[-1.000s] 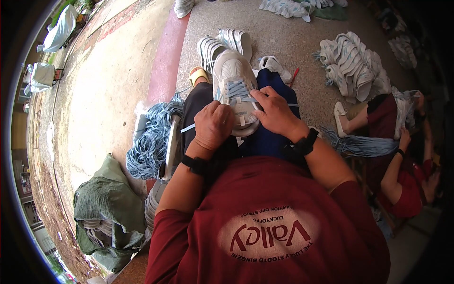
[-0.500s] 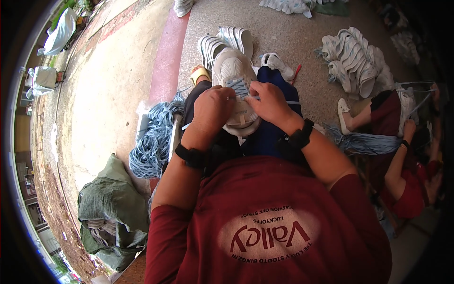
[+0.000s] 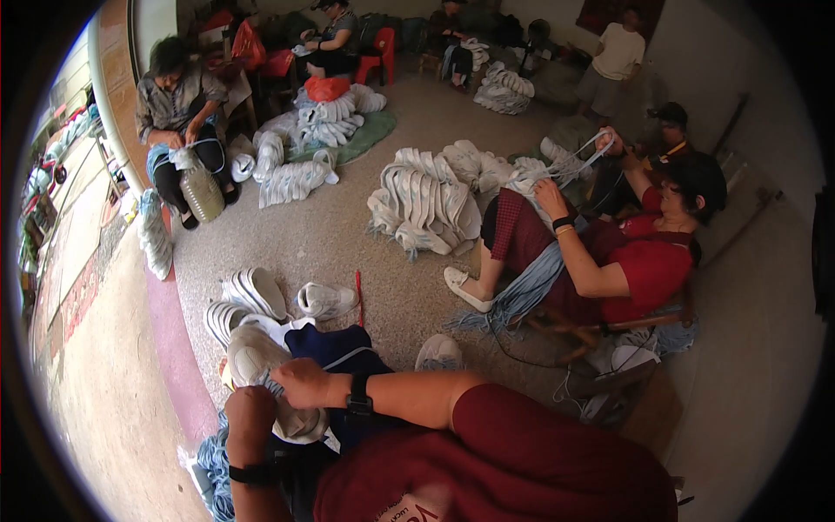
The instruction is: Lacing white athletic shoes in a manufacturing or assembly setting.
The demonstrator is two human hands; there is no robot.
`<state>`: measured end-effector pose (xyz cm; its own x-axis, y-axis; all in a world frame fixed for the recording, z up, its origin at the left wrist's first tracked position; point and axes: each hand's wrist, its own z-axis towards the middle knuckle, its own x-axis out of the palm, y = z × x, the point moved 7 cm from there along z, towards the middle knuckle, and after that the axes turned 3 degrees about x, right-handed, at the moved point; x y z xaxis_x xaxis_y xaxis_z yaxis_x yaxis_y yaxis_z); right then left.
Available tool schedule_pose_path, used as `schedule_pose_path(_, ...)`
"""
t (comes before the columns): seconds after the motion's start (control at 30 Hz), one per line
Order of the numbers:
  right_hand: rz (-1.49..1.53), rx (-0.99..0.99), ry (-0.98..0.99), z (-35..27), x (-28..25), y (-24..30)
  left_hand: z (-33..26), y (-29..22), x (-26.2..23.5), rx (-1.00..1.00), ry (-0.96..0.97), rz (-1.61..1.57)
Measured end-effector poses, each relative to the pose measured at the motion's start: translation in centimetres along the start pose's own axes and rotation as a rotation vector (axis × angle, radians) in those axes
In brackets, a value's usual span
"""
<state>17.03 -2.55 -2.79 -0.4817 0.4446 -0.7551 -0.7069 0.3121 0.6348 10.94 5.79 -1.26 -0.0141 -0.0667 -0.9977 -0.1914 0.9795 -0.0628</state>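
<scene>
A white-and-grey shoe (image 3: pixel 250 355) rests on my lap, toe pointing away, over dark blue cloth (image 3: pixel 335 348). At its laced opening my left hand (image 3: pixel 250 416) is closed, seemingly on the light blue shoelace; its fingertips are mostly hidden. My right hand (image 3: pixel 301 384) is closed beside it, pinching the shoelace close to the shoe. A pale lace end (image 3: pixel 352 356) trails across the blue cloth to the right. The lacing itself is largely covered by my hands.
Stacked white shoe uppers (image 3: pixel 263 294), another shoe (image 3: pixel 325 301) and a red tool (image 3: pixel 358 297) lie ahead. Blue laces (image 3: pixel 216 474) hang at my left. A larger upper pile (image 3: pixel 424 204) stands ahead, right. A seated co-worker (image 3: pixel 626 252) handles laces at right; others sit farther back.
The view has swung up and right, bringing the room and co-workers into sight. My hands and the shoe now appear lower left; both hands stay at the lacing.
</scene>
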Motion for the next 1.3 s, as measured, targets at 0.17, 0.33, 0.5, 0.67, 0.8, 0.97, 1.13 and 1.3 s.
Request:
schedule_pose_path(0.17,-0.021,0.007,0.032,0.7,0.5,0.0,-0.1,-0.2,-0.4,0.089,-0.127,-0.166)
schedule_pose_path(0.33,-0.104,-0.231,-0.063,0.9,-0.5,1.4,-0.6,-0.3,-0.8,0.068,-0.367,-0.118)
schedule_pose_path(0.5,-0.344,-0.553,-0.088,-0.2,-1.3,1.9,-1.1,-0.3,-1.0,0.158,-0.438,-0.216)
schedule_pose_path(0.67,-0.412,-0.905,0.017,-1.7,-1.1,2.2,-1.4,-1.2,-3.0,0.291,-0.243,-0.435)
schedule_pose_path(0.8,-0.385,-0.951,-0.011,-2.6,-0.9,1.9,-3.7,-3.3,-3.4,0.318,-0.245,-0.313)
schedule_pose_path(0.97,-0.447,-0.899,0.12,-2.5,-0.1,1.6,-5.1,-1.6,-1.4,-0.016,-0.268,-0.293)
schedule_pose_path(1.13,-0.439,-0.925,0.029,-2.8,-1.2,2.1,-3.1,-0.6,-1.1,0.021,-0.302,-0.231)
schedule_pose_path(1.3,-0.369,-0.908,0.032,-2.8,-1.3,2.0,-5.0,0.5,-0.6,0.026,-0.29,-0.235)
